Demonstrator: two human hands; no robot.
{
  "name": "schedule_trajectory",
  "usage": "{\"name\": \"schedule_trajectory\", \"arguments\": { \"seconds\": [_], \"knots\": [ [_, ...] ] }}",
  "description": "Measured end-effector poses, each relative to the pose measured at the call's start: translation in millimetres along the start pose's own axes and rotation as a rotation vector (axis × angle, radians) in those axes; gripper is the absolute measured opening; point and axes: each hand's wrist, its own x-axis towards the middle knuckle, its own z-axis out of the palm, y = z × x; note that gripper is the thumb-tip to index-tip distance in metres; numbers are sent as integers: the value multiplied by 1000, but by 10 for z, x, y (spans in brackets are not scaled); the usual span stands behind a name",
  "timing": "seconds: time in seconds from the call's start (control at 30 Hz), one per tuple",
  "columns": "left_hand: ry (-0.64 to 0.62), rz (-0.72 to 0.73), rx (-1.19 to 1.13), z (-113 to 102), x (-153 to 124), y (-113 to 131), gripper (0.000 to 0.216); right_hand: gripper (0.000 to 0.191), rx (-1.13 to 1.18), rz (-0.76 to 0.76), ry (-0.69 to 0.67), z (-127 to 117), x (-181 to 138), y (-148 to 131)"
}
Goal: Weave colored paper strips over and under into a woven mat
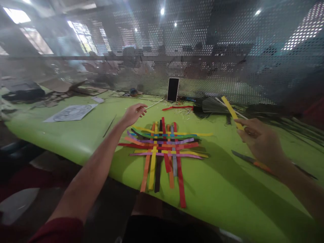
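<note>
Paper strips in several colours [162, 141] lie woven across each other on the green table, their ends loose and uneven. My right hand [260, 138], raised at the right, is closed on a yellow paper strip [229, 107] that sticks up from its fingers. To the upper left of the weave hovers my left hand [135, 114], its fingers loosely bent and apart. A thin pale stick [155, 103] runs from near those fingertips toward the back; whether they touch it I cannot tell.
A cutting knife with an orange part [249, 159] lies below my right hand. A phone [173, 89] stands upright at the back, by a red strip [177, 107] and pale scraps. A printed sheet [72, 112] lies left. Behind rises a perforated screen [189, 44].
</note>
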Motion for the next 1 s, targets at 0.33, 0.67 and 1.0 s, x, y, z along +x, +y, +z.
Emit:
{"name": "schedule_trajectory", "arguments": {
  "seconds": [0.33, 0.67, 1.0],
  "knots": [
    [-43, -48, -19, 9, -45, 82, 17, 27, 49, 78, -72, 23, -23, -41],
    [296, 16, -249, -85, -96, 319, 14, 49, 237, 123, -41, 37, -10, -80],
    [220, 109, -176, 108, -342, 660, 16, 38, 269, 95, -244, 148, -137, -155]
  ]
}}
